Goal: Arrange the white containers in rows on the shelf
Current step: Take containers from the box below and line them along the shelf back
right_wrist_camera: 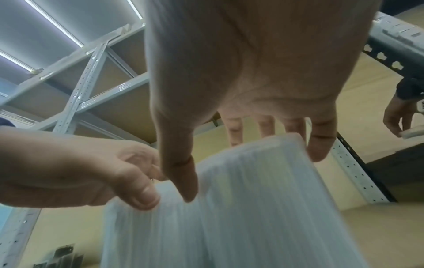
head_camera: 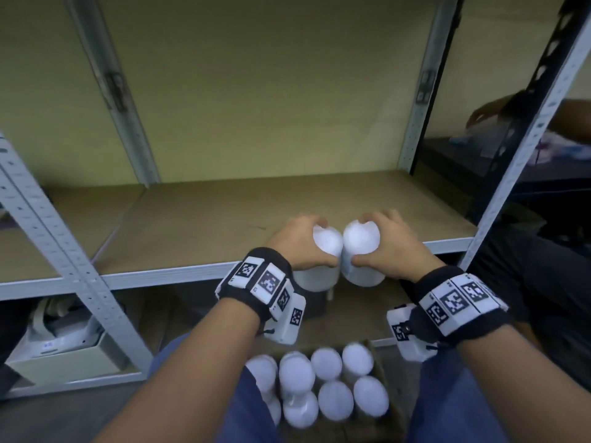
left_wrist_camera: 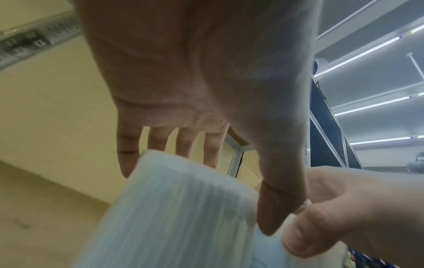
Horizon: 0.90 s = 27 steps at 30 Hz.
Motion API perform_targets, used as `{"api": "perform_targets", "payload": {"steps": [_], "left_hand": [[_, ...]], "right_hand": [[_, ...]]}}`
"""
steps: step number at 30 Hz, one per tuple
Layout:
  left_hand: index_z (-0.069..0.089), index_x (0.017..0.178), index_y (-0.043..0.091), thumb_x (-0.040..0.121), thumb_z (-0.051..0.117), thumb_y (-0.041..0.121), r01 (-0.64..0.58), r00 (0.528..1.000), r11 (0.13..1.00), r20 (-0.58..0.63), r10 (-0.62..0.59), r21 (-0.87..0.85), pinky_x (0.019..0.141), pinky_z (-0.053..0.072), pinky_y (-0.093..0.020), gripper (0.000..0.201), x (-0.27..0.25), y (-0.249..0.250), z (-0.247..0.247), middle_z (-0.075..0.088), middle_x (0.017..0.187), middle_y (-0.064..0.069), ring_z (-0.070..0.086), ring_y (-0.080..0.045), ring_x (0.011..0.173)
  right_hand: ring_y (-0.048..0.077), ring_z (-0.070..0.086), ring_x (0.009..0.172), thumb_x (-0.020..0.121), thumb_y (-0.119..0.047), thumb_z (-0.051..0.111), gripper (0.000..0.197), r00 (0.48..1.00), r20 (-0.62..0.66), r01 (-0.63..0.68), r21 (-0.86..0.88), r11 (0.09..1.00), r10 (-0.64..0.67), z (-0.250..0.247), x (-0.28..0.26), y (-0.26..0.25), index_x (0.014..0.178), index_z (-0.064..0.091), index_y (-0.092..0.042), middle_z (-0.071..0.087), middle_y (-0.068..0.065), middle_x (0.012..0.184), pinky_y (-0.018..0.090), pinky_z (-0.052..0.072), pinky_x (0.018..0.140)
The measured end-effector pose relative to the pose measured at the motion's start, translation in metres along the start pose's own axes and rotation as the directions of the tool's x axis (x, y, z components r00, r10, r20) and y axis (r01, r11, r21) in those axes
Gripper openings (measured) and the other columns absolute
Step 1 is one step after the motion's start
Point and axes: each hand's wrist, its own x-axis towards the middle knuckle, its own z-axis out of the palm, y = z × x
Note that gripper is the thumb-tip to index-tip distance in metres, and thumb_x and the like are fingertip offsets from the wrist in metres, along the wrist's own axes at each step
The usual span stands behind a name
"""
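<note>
Gripping one white container from above, the left hand meets the right hand gripping another.

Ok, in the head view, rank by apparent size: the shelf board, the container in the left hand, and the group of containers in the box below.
1. Shelf board, clearly largest.
2. Group of containers in the box.
3. Container in the left hand, partly covered by the left hand, so smallest only as seen.

2 white containers held upright, touching, at shelf front edge
</note>
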Motion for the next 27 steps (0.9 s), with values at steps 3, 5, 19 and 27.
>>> {"api": "perform_targets", "payload": {"steps": [3, 5, 19, 27], "left_hand": [[0.057, 0.122, 0.028, 0.064, 0.077, 0.04, 0.003, 0.999, 1.0, -0.047, -0.003, -0.003, 0.087, 0.047, -0.032, 0.062, 0.004, -0.002, -0.018, 0.053, 0.126, 0.001, 0.048, -0.019, 0.117], [0.059, 0.119, 0.027, 0.065, 0.076, 0.04, 0.011, 0.998, 1.0, -0.06, -0.011, -0.007, 0.087, 0.048, -0.033, 0.059, 0.012, -0.005, -0.023, 0.053, 0.125, 0.0, 0.049, -0.02, 0.116], [0.061, 0.118, 0.023, 0.066, 0.078, 0.038, 0.113, 0.993, 0.993, -0.041, -0.115, -0.046, 0.089, 0.045, -0.03, 0.057, 0.092, -0.04, 0.002, 0.054, 0.127, -0.001, 0.051, -0.021, 0.117], [0.056, 0.118, 0.024, 0.067, 0.078, 0.036, 0.088, 0.996, 0.996, -0.026, -0.089, -0.021, 0.081, 0.039, -0.028, 0.057, 0.104, -0.045, 0.009, 0.051, 0.124, 0.003, 0.049, -0.018, 0.112]], "right_hand": [[0.025, 0.046, 0.122, 0.063, -0.04, 0.077, 0.069, 0.999, -0.049, 0.022, 0.041, 0.999, -0.02, -0.005, 0.008, -0.012, 0.125, 0.052, -0.028, 0.041, -0.001, 0.13, 0.043, 0.042, 0.102], [0.025, 0.047, 0.121, 0.062, -0.04, 0.078, 0.068, 0.997, -0.069, 0.035, 0.07, 0.997, -0.031, -0.004, 0.018, -0.016, 0.125, 0.055, -0.027, 0.044, -0.001, 0.128, 0.042, 0.043, 0.102], [0.023, 0.05, 0.123, 0.067, -0.038, 0.078, 0.061, 0.999, 0.033, 0.023, 0.07, 0.997, -0.025, 0.03, 0.116, 0.002, 0.124, 0.06, -0.024, 0.053, -0.002, 0.136, 0.04, 0.041, 0.105], [0.027, 0.04, 0.126, 0.07, -0.042, 0.072, 0.064, 0.998, 0.019, 0.051, 0.052, 0.997, -0.052, 0.045, 0.129, 0.016, 0.129, 0.051, -0.028, 0.044, -0.005, 0.139, 0.044, 0.034, 0.107]]}}
